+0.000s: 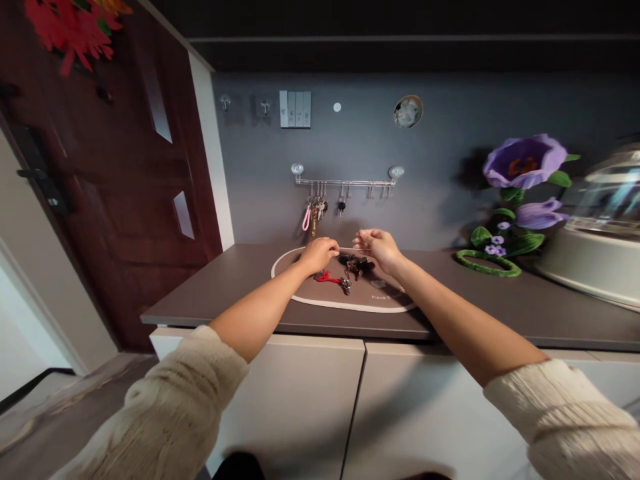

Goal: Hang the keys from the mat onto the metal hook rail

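Observation:
Above a brown oval mat [310,297], my left hand [320,255] is closed, its fingers curled together at the mat's left side; anything in them is too small to name. My right hand [381,248] hovers over the right side, thumb and fingertips pinched, and what they hold, if anything, cannot be made out. Between and below the hands lies a dark bunch of keys [357,266]. Nearer the front edge rests a red strap [327,277] with metal keys [345,286] on its end. Behind, a clear hook rail [345,183] carries several keys [320,208] and a pink loop [307,219].
The mat lies on a dark countertop [200,287] over white cabinet doors [295,393]. To the right stand a purple fabric flower [525,163] and a white appliance with a clear dome [590,260]. A dark red door [150,173] is at the left.

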`<state>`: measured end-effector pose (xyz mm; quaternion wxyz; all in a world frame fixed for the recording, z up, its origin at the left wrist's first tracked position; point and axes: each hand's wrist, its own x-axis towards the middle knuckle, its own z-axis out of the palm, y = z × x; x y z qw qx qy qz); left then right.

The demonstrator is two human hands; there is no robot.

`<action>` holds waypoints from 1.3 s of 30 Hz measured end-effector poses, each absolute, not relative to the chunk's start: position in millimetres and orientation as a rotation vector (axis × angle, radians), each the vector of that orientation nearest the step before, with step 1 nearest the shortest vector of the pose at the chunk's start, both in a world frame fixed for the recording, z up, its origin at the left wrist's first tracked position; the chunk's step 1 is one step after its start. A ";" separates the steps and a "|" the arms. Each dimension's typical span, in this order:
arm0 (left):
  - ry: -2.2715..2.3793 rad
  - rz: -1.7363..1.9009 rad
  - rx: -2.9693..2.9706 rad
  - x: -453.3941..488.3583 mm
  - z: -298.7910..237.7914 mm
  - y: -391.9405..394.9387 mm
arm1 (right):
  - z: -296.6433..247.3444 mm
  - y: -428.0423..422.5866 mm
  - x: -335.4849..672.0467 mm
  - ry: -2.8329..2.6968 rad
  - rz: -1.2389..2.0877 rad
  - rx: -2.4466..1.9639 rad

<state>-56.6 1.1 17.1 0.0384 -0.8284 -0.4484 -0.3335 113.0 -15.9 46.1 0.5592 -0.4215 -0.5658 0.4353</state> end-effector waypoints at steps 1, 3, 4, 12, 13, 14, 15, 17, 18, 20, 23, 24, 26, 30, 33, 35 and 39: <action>-1.363 -1.035 -2.558 -56.5 16.9 1.0 | 42.8 -17.7 115.3 -1.344 1.016 -0.993; -1.329 -1.059 -2.601 -56.0 16.5 0.4 | 35.7 -19.2 119.9 -1.378 0.986 -0.983; -1.309 -1.073 -2.625 -55.5 16.3 -0.2 | 32.1 -19.0 122.2 -1.402 0.961 -0.979; -1.329 -1.146 -2.702 -44.3 15.3 -7.7 | 17.9 -15.5 136.0 -1.646 0.539 -1.179; -1.329 -1.141 -2.707 -42.1 15.4 -8.5 | 18.0 -16.1 136.7 -1.665 0.481 -1.224; -1.327 -1.132 -2.711 -40.0 15.6 -9.0 | 18.2 -16.9 137.2 -1.683 0.427 -1.263; -1.324 -1.121 -2.713 -37.9 15.7 -9.3 | 18.5 -17.6 137.4 -1.699 0.379 -1.296; -1.316 -1.095 -2.712 -34.2 15.5 -8.6 | 18.9 -19.0 137.3 -1.723 0.306 -1.343; -1.310 -1.083 -2.710 -32.7 15.1 -7.7 | 19.0 -19.5 137.0 -1.730 0.283 -1.362; -1.304 -1.054 -2.707 -30.8 14.0 -5.1 | 19.0 -20.3 136.2 -1.737 0.261 -1.398; -1.301 -1.006 -2.713 -30.0 11.8 -1.0 | 18.8 -21.3 134.8 -1.752 0.232 -1.441; -1.297 -0.991 -2.716 -30.0 11.2 0.0 | 18.8 -21.6 134.3 -1.758 0.220 -1.448; -1.284 -0.961 -2.718 -30.1 10.2 1.3 | 18.9 -22.3 133.4 -1.771 0.201 -1.457; -1.261 -0.898 -2.709 -29.3 9.0 2.5 | 20.0 -23.9 131.8 -1.788 0.180 -1.480; -1.275 -0.881 -2.676 -28.9 8.4 2.9 | 20.6 -24.4 131.6 -1.790 0.180 -1.485; -1.295 -0.891 -2.649 -29.6 8.3 2.9 | 20.4 -23.8 132.0 -1.787 0.186 -1.485; -1.364 -0.942 -2.594 -33.2 9.6 2.1 | 19.0 -21.5 132.8 -1.794 0.187 -1.468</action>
